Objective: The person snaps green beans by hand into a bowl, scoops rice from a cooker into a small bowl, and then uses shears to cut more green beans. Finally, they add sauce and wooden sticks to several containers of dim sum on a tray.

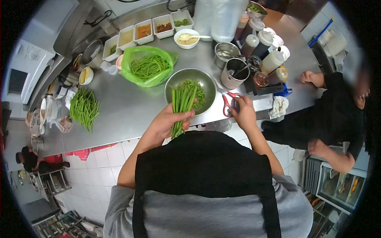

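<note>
My left hand is closed around a bunch of green beans, held upright over the near rim of a steel bowl. Cut pieces of green beans lie inside that bowl. To the right of it, my right hand has its fingers on the handle of red-handled scissors at the counter's edge. Behind the bowl, a green plastic bag stands open with more beans in it. Another pile of long beans lies on the counter at the left.
White tubs of chopped ingredients line the back, near a small bowl with a spoon. Sauce bottles and steel pots crowd the right. A person in black stands at the right; another person is far left.
</note>
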